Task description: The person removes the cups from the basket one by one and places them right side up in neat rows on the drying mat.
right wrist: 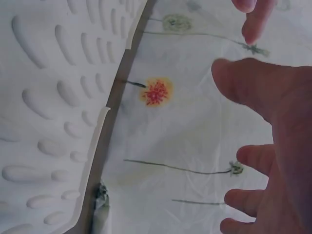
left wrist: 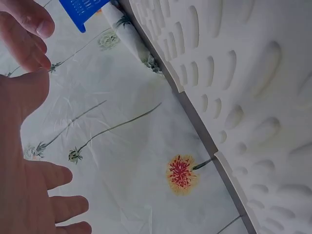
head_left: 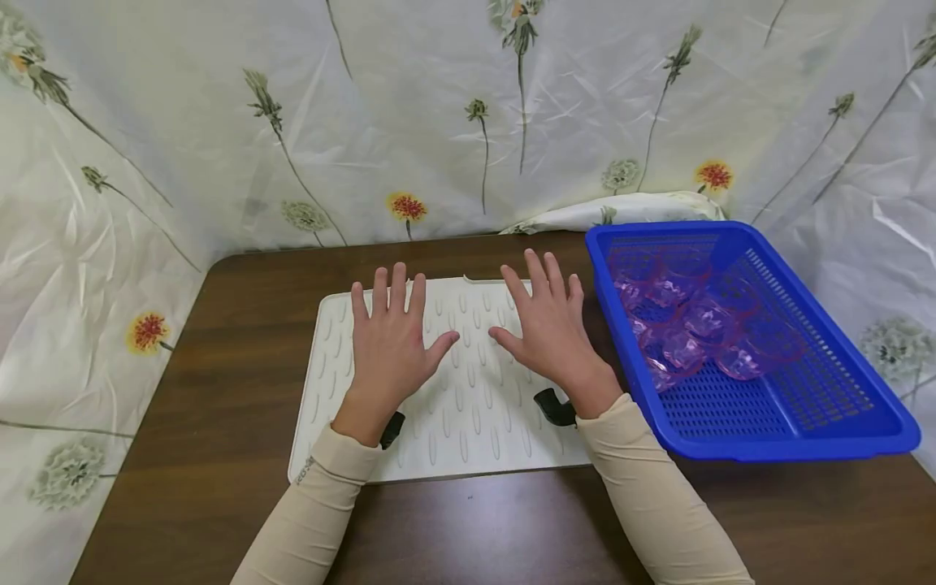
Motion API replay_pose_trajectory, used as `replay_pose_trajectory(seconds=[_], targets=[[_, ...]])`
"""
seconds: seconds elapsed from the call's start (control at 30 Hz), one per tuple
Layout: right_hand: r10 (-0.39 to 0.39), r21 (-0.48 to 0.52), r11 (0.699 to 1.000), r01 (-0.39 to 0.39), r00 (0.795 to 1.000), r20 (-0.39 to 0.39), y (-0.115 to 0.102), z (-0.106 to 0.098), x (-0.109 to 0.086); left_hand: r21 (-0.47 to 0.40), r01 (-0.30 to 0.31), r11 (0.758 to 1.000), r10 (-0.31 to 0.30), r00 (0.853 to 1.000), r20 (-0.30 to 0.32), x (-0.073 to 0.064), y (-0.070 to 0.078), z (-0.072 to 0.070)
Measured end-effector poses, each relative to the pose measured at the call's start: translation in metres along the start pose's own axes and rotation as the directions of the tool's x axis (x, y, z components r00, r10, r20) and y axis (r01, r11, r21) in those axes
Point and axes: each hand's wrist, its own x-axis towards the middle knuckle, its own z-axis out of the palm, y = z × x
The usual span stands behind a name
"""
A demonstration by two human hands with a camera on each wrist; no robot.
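Both hands hover over a white ridged mat (head_left: 468, 406) on the brown table, in the head view. The left hand (head_left: 391, 345) is over the mat's left half with its fingers spread and holds nothing. Over the right half is the right hand (head_left: 548, 325), also spread and holding nothing, nearest to the blue basket (head_left: 731, 449). Several clear pink cups (head_left: 742, 357) lie in a cluster in that basket. In the left wrist view the left hand (left wrist: 24, 146) shows from the side, beside the mat; the right wrist view shows the right hand (right wrist: 287, 146) likewise.
A dark brown wooden table (head_left: 219, 390) carries the mat and the basket. Behind and at both sides hangs a pale flowered sheet (head_left: 409, 106). Part of the sheet bunches up on the table's back edge, behind the basket. A black strap piece (head_left: 556, 408) shows at the right wrist.
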Motion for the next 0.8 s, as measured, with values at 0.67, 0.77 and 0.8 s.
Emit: replay_pose_trajectory(seconds=[0.67, 0.77, 0.8], targets=[[-0.013, 0.144, 0.989, 0.032, 0.991, -0.133, -0.0029, -0.0077, -0.0034, -0.242, -0.171, 0.955, 0.135, 0.978, -0.158, -0.0074, -0.0042, -0.0014], [-0.015, 0.144, 0.989, 0.031, 0.994, -0.109, -0.0044, -0.009, -0.0039, -0.261, -0.169, 0.95, 0.135, 0.981, -0.142, -0.0086, -0.0057, -0.0037], [-0.013, 0.148, 0.989, 0.028, 0.995, -0.1, -0.005, -0.0097, -0.0043, -0.272, -0.168, 0.948, 0.136, 0.982, -0.131, -0.0092, -0.0064, -0.005]])
